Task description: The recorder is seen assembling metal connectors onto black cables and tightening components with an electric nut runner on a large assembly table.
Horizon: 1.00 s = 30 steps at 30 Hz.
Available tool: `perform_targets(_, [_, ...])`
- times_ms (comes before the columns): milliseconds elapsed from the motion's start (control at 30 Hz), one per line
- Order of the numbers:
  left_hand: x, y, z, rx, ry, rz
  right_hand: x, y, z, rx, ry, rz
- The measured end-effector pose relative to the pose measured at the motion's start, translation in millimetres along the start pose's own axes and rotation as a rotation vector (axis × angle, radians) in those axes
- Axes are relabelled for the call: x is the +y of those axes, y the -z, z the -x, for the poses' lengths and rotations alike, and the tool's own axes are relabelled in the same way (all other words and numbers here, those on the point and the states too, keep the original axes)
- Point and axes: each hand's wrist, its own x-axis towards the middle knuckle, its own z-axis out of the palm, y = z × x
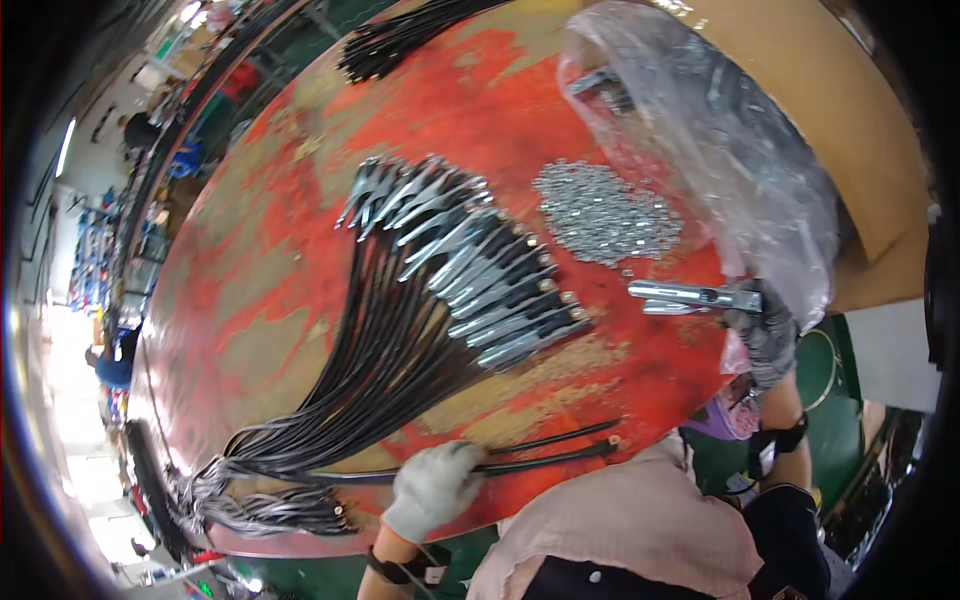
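Observation:
My left hand [437, 490], in a pale glove, is closed around black cables [550, 460] near the table's front edge. Two cable ends stick out to its right, one with a copper-coloured tip. Off to the right, my gloved right hand [772, 340] grips one end of a silvery metal clamp [690, 297], whose long arms point left over the table. Some of the right fingers are hidden behind the clamp. Between and beyond my hands lies a fanned row of similar metal clamps [480, 290], attached to black cables that run down to the left.
A heap of small metal parts [608, 215] lies on the worn red table [240, 250]. A clear plastic bag [720, 150] with metal pieces lies at the right by a cardboard box [830, 100]. Another black cable bundle [410, 40] rests at the far edge.

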Motion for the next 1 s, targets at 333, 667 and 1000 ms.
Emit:
perform_targets(333, [49,-8,-75,-0.094,-0.030,0.343,-32,-16,25,-0.013,-0.261,-0.579])
perform_targets(667, [36,-5,-62,0.025,0.015,0.318,-50,-58,27,-0.600,-0.516,-0.547])
perform_targets(1000, [38,-5,-49,0.026,-0.109,0.306,-38,-92,21,-0.664,-0.668,-0.811])
